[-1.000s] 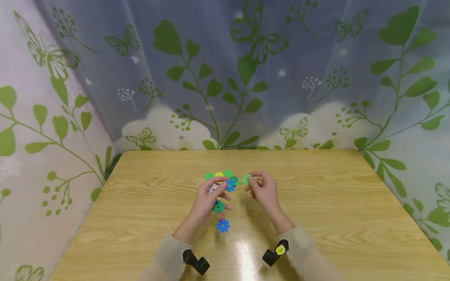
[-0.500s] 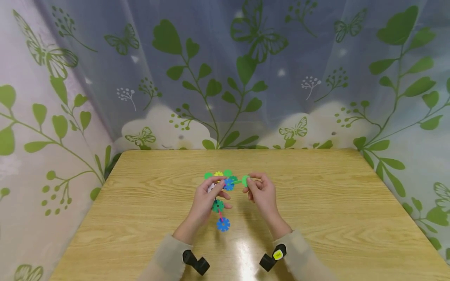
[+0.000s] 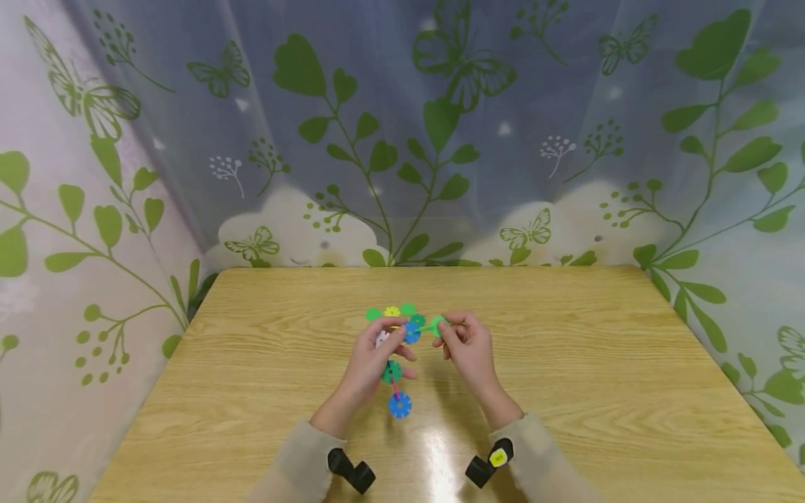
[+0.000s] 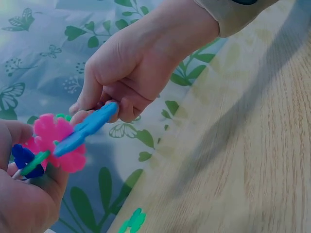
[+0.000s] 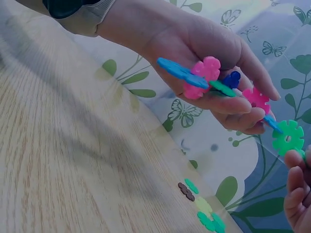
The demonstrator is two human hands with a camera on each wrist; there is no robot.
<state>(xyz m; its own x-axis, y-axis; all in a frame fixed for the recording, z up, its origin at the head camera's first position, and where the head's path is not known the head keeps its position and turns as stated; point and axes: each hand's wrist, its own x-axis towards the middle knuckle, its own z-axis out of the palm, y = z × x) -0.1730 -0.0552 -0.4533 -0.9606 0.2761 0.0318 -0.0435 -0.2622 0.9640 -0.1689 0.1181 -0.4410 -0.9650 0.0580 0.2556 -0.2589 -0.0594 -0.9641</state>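
Small change over the last second: your right grip (image 3: pixel 470 344) has edged toward your left grip (image 3: pixel 367 354), so the light-green disc (image 3: pixel 438 325) sits a bit nearer the upper blue disc (image 3: pixel 411 332). A green link disc (image 5: pixel 294 133) bridges the two. Can't tell if its slots are fully seated.

Grip state: right is pinching the light-green disc between thumb and finger. Left is pinching the disc chain (image 3: pixel 392 373) just beside the upper blue disc; your fingers hide exactly which piece.

Chain is in the air above the desk (image 3: pixel 566 363), tail trailing toward you, ending at the lower blue disc (image 3: pixel 400 406). Tail shows no break, same order of pieces as a second ago.

Cluster of discs (image 3: pixel 393 311) on the desk beyond your left grip hasn't moved; you're not touching it.

My read: you're working the light-green end onto the chain, left side steadying. Joint unconfirmed.
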